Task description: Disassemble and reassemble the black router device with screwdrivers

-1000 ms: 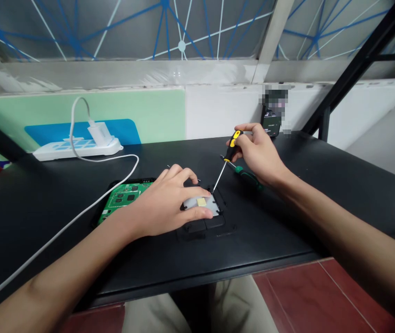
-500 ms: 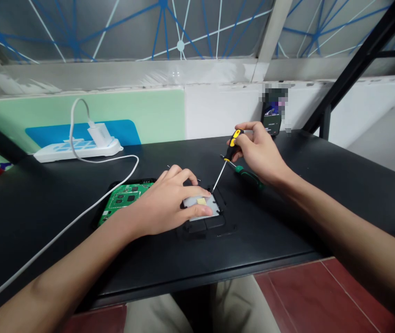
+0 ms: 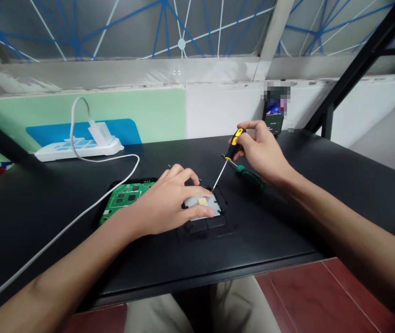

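Observation:
My right hand [image 3: 261, 145] grips a black-and-yellow screwdriver [image 3: 234, 144] by its handle, the shaft slanting down to the left. Its tip meets the far right corner of a silver metal plate [image 3: 200, 213] with a pale yellow pad on it. My left hand [image 3: 169, 201] rests over that plate, thumb and forefinger stretched apart on its surface, holding nothing up. Thin black wires [image 3: 214, 226] run round the plate. Partly behind my left hand and forearm lies a green circuit board [image 3: 126, 199] in a black housing [image 3: 96, 221].
A green-handled screwdriver [image 3: 251, 176] lies beneath my right hand. A white power strip [image 3: 79, 150] with a plugged-in charger [image 3: 100, 134] stands at the back left; its white cable [image 3: 79, 225] crosses the black table [image 3: 287, 222]. A phone [image 3: 274, 111] leans against the wall.
Both hands keep almost the same positions, with the screwdriver tip still at the plate's corner. The whole view has shifted very slightly.

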The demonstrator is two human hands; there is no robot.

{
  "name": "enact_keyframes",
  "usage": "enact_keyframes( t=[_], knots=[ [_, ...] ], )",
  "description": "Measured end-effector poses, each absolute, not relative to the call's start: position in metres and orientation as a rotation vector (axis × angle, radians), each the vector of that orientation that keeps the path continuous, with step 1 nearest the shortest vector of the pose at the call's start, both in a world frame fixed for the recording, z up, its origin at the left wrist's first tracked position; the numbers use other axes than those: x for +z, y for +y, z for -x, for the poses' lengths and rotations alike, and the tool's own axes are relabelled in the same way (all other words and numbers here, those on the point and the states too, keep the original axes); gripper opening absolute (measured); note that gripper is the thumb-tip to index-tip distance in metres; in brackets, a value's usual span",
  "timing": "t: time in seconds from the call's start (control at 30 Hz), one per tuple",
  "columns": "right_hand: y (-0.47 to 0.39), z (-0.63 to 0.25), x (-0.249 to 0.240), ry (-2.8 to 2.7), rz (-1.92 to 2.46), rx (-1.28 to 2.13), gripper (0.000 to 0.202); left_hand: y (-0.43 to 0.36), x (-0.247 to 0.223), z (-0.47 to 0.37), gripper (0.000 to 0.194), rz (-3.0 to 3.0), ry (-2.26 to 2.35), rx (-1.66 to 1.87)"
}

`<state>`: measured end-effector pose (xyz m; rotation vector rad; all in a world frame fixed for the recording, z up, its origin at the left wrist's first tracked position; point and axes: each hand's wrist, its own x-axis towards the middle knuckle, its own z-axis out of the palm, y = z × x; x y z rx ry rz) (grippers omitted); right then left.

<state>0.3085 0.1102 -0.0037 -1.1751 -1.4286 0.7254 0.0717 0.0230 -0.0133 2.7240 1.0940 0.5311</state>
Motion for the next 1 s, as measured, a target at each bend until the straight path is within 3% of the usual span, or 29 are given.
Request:
enact_keyframes(
  t=[0.57,0.87,1.0],
  knots=[
    [0.085,-0.302,0.005,-1.617,0.88,0.572,0.034,0.022,-0.001,-0.065,0.041,-2.745,1.174,0.485],
    [0.079,-0.299,-0.001,-1.791,0.483,0.416,0.039,0.009,0.013,-0.057,0.103,-2.643,1.252,0.055],
    [0.074,-0.297,-0.002,-1.814,0.457,0.412,0.041,0.007,0.013,-0.059,0.115,-2.595,1.265,-0.069]
  ],
)
